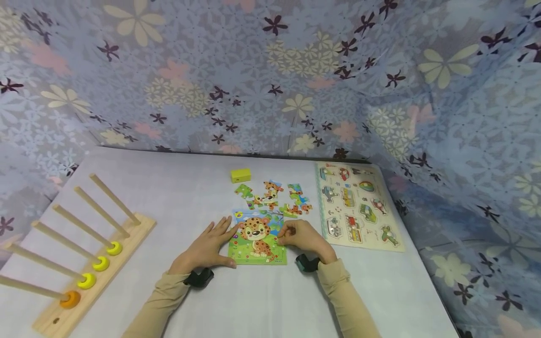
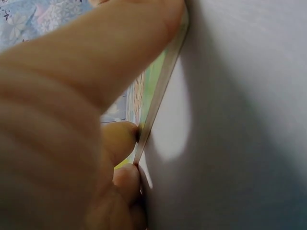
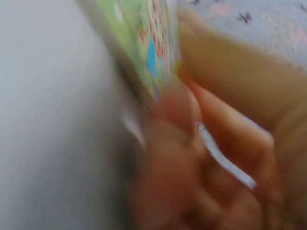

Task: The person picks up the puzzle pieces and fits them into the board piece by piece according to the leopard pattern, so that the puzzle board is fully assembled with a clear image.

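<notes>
Left hand (image 1: 209,246), fingers spread, is being rested against the left edge of a square, green-and-blue leopard-picture board (image 1: 257,238) on a white tabletop (image 1: 186,188); its right edge is being pinched by the right hand (image 1: 302,236). Beyond, loose, multicoloured jigsaw pieces (image 1: 268,199) are lying near a yellow rectangular block (image 1: 241,175).

The left hand (image 1: 208,248) hides part of the puzzle (image 1: 256,237); the right hand (image 1: 302,236) blurs in its wrist view; rack (image 1: 99,281) cut off leftward.

Free room before puzzle (image 1: 258,244), pieces (image 1: 268,199) behind
</notes>
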### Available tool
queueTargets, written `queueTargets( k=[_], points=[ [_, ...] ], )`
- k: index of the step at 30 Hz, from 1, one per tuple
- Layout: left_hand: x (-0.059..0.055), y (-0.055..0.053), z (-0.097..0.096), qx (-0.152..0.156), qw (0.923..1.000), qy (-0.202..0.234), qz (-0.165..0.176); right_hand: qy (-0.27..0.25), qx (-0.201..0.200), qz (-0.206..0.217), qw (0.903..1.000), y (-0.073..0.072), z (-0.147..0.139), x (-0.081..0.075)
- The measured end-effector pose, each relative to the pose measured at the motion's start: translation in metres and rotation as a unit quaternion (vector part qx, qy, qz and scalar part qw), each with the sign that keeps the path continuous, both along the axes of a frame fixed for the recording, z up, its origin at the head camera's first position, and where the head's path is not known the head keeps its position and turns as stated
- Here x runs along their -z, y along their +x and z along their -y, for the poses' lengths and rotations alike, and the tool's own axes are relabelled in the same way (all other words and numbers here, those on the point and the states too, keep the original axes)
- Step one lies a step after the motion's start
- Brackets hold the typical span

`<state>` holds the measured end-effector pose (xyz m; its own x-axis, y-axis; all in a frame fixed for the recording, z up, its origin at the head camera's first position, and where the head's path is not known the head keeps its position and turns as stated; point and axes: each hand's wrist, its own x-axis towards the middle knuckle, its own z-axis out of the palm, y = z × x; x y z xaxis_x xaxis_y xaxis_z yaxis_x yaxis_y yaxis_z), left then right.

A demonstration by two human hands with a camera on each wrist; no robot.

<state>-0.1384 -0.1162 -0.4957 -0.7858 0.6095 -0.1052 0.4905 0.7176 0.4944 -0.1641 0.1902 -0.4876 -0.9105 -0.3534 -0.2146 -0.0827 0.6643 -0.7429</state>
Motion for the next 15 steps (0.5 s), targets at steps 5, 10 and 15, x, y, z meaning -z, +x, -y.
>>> queueTargets(
  k=[5, 10, 15],
  points=[
    [0.0, 0.0, 0.001, -0.002, 0.9998, 0.018, -0.007, 0.016, 0.09, -0.118, 0.9888, -0.019, -0.008, 0.005],
    [0.004, 0.001, 0.001, 0.007, 0.9997, 0.022, -0.003, 0.069, 0.098, -0.124, 0.985, -0.031, -0.012, 0.008],
    [0.005, 0.0, 0.0, -0.001, 1.0, 0.008, -0.004, 0.091, 0.109, -0.083, 0.9864, -0.034, -0.014, 0.002]
  ],
)
